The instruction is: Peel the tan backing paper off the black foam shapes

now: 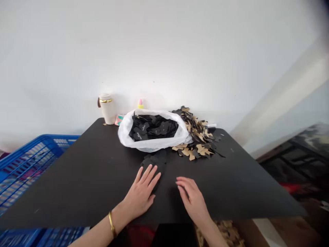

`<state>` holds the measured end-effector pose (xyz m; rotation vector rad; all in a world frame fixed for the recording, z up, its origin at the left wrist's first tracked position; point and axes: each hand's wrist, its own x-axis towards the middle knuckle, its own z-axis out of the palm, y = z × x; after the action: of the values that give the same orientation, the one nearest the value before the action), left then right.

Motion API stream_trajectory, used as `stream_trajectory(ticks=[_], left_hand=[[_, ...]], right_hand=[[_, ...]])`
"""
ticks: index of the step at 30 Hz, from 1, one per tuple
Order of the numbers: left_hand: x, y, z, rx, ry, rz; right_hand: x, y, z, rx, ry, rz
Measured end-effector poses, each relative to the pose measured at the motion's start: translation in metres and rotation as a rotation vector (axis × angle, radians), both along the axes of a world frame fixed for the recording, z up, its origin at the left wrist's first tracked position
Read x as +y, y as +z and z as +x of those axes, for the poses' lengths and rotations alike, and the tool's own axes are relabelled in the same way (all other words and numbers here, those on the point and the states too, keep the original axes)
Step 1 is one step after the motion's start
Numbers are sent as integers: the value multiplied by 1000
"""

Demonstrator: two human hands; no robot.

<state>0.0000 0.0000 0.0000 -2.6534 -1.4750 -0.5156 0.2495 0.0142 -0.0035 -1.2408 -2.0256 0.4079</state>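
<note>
My left hand lies with fingers spread over the near part of some flat black cut-out pieces on the dark tabletop. To its right, my right hand hovers with bent fingers slightly apart and nothing in it. Beyond both hands sits a white plastic bag, its mouth wide, holding many black cut-out pieces, a few with small pale print. Against the bag's right side is a heap of tan and black cut-out scraps.
A white tumbler and a pink-and-yellow item stand by the wall. A blue crate is left of the table. Below the right edge is a box of tan scraps. Dark shelving stands far right.
</note>
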Motion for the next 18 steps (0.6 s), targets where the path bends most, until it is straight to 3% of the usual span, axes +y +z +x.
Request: stream_trajectory(ticks=[4, 10, 14, 18], left_hand=[[48, -15, 4, 138, -75, -20], [78, -29, -13, 214, -137, 81], [78, -25, -10, 240, -165, 182], [55, -21, 13, 219, -225, 183]], right_hand=[[55, -11, 48, -72, -138, 42], [151, -20, 123, -119, -389, 21], [196, -14, 128, -277, -472, 29], [207, -8, 116, -394, -459, 15]])
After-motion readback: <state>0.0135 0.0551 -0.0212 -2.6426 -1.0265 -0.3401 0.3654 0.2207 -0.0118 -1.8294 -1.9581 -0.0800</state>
